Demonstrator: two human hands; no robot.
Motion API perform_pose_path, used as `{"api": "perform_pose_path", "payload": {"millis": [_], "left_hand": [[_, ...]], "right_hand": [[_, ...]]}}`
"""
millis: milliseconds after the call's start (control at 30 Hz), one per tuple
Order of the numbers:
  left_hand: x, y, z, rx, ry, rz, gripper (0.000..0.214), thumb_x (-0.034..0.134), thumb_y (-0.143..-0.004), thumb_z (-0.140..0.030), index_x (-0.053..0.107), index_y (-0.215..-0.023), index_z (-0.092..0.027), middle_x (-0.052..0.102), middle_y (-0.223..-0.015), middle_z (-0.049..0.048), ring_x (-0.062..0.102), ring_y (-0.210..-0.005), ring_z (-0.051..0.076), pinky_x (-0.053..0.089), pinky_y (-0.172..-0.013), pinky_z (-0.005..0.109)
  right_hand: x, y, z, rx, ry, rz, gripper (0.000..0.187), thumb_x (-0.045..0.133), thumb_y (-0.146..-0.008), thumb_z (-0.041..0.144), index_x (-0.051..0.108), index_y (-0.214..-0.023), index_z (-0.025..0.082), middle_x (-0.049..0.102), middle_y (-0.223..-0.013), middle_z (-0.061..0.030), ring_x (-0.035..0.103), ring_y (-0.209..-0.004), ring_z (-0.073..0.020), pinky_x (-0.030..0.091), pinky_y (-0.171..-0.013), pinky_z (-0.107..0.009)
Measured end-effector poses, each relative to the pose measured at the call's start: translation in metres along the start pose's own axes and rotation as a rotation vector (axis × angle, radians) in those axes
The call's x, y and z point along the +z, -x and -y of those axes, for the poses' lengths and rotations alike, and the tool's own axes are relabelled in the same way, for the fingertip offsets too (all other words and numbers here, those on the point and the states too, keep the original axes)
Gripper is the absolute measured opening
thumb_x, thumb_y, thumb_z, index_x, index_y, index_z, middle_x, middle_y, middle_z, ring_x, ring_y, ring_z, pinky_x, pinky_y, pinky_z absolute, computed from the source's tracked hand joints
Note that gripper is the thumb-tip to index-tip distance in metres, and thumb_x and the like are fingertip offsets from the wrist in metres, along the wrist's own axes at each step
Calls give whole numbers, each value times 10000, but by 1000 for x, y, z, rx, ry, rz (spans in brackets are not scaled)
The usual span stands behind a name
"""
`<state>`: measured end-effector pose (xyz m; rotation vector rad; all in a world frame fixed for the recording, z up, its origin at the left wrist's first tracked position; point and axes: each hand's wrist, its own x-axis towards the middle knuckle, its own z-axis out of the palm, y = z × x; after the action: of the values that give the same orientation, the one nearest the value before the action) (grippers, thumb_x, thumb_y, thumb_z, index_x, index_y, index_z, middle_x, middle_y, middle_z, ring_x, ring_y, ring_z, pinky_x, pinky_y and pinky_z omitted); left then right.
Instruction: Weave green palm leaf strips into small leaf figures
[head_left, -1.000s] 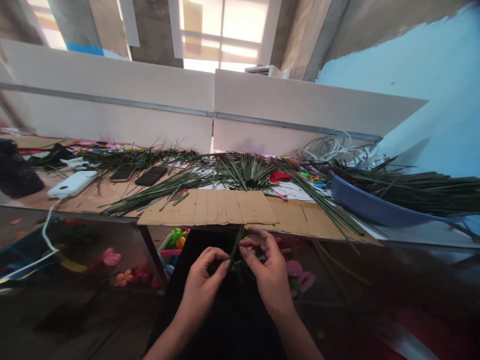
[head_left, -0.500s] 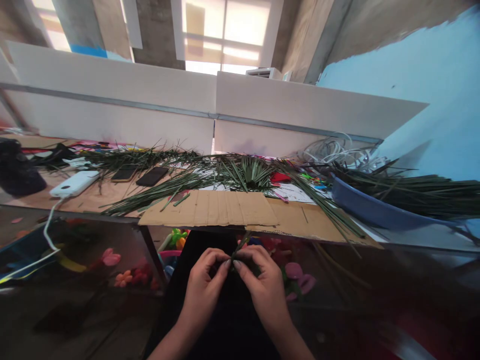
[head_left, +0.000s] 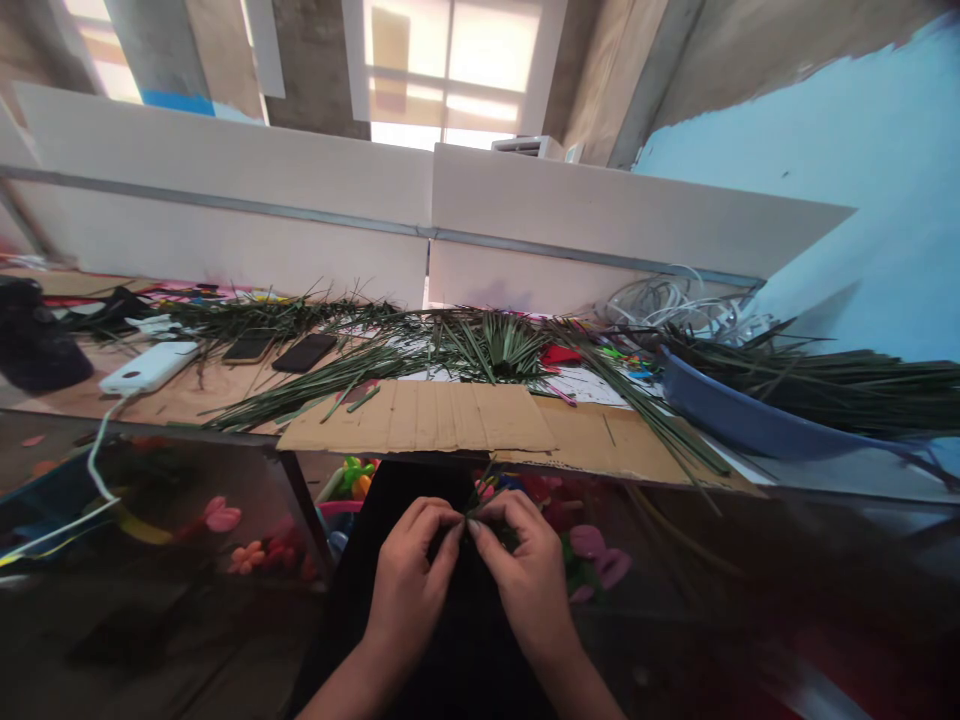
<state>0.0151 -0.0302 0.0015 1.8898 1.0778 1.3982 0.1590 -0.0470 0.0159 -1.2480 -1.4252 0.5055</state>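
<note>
My left hand (head_left: 416, 560) and my right hand (head_left: 525, 560) meet fingertip to fingertip over my dark lap, below the table's front edge. Both are closed in a pinch on a small piece of green leaf strip (head_left: 480, 492), whose thin ends stick up past the fingers. Most of the piece is hidden by the fingertips. Just beyond my hands, on the table, lies a flat piece of cardboard (head_left: 427, 418). Behind it spread long green leaf strips (head_left: 330, 378) and a fan-shaped green bundle (head_left: 502, 345).
At the right, a blue basin (head_left: 750, 415) holds more long leaves. Two phones (head_left: 304, 353), a white power strip (head_left: 150, 368) and a dark object (head_left: 34, 335) occupy the left. Coiled white cable (head_left: 675, 305) sits against the partition. Under the table are pink balloon-like flowers (head_left: 223, 514).
The leaf ends above my fingertips have shifted slightly and look more spread. Both hands stay in nearly the same place, still pinched together.
</note>
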Motion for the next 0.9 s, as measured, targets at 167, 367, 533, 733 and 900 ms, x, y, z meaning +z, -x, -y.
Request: {"api": "perform_pose_path", "payload": {"millis": [167,367,533,733,900], "left_hand": [[1,1,0,94,-99,-12,127,571,-960,-137,652,-890,-206,648,-895,24,655,-820,169,510,-745,253],[5,5,3,186,-188,-43,131,555,-962,-117,645,-896,-188,644,-875,39,649,-776,169,516,-699,251],[10,8,7,246,-198,-102,129,559,-947,-98,655,-922,-181,658,-883,50,663,-782,171,529,-707,246],[6,6,8,103,-62,-62,125,572,-942,-118,655,-889,-196,660,-873,26,667,-791,160,525,-727,236],[-8,-5,6,-65,-3,150,124,582,-958,-200,686,-892,-214,706,-861,8,675,-810,173,500,-753,258]], "right_hand": [[1,1,-3,-35,39,-2,120,613,-866,167,617,-758,217,607,-810,-13,582,-807,-212,430,-770,-345],[4,4,-7,-72,65,-43,132,596,-838,137,587,-736,220,595,-784,-4,567,-784,-209,421,-770,-350],[13,7,-8,-101,84,-111,133,586,-820,127,570,-732,225,576,-759,4,551,-761,-205,415,-746,-340],[17,7,-10,-105,58,-138,135,577,-828,120,576,-737,220,568,-760,4,547,-745,-194,413,-690,-311],[1,3,-7,-87,34,16,131,607,-852,141,602,-747,220,594,-787,-1,570,-773,-194,429,-714,-311]]}}
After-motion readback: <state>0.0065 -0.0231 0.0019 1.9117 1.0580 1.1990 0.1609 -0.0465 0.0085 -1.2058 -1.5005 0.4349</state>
